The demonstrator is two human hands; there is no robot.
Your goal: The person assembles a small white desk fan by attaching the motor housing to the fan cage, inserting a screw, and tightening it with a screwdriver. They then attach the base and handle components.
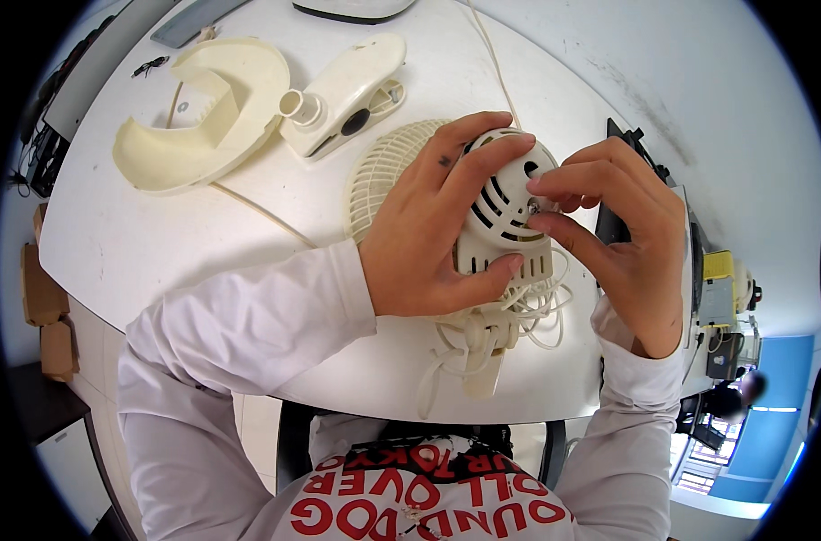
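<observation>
A cream-coloured electric fan lies on the table, its round wire grille (pixel 388 171) underneath and its slotted motor housing (pixel 493 209) facing up. My left hand (pixel 424 221) is wrapped around that housing, fingers over the top and thumb along its lower edge. On the housing's right side, my right hand (pixel 631 207) has thumb and fingertips closed around a small silvery screw-like piece (pixel 534 207). The fingertips partly hide this piece. A loosely bundled white cord (pixel 545 311) and a cream clamp-like bracket (pixel 484 347) lie just below the housing.
A curved cream plastic shell (pixel 261 108) and a cream base part with a round socket (pixel 365 86) lie at the far left of the white table (pixel 158 261). A small black cord piece (pixel 151 66) is beyond them. Dark equipment (pixel 622 230) stands along the right edge.
</observation>
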